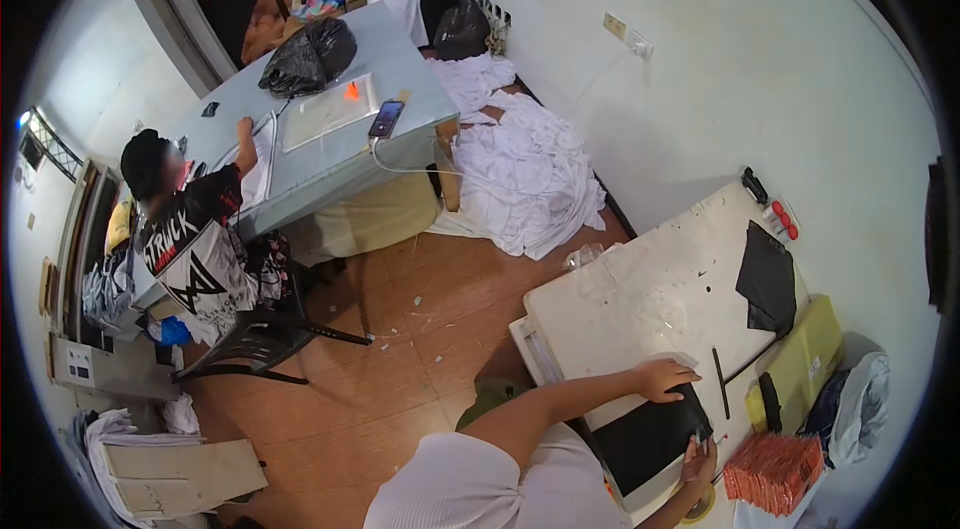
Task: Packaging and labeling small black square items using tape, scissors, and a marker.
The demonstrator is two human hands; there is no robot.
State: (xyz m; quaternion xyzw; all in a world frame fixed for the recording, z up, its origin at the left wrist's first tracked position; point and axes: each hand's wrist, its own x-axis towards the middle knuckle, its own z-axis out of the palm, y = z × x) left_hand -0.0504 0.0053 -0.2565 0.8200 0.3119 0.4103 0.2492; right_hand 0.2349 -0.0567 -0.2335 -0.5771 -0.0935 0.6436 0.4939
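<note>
**A:** On the white tabletop (640, 289) at my lower right, what have I got?

**B:** A black sheet (650, 439) lying flat near the tabletop's front edge. My left hand (665, 379) rests palm-down on its upper edge, fingers spread, pressing rather than gripping.

**A:** And the right?

**B:** My right hand (700, 459) sits at the sheet's right edge, its grip closed on a thin pen-like tool (700, 437); I cannot tell exactly what kind it is.

**A:** What lies around it?

**B:** A thin dark rod (720, 384) just beside the sheet, a second black piece (768, 279) farther up the tabletop, and a stack of orange-red packets (775, 474) near my right hand. A yellow-green bag (805, 359) leans beside the tabletop.

**A:** Anyone else?

**B:** Another person (190, 239) sits on a black chair (255, 339) at a grey table (400, 79) well apart from me, one hand up on it. That table carries a black plastic bag (308, 56) and a phone (386, 117). White cloth (525, 174) is heaped on the floor by the wall.
</note>
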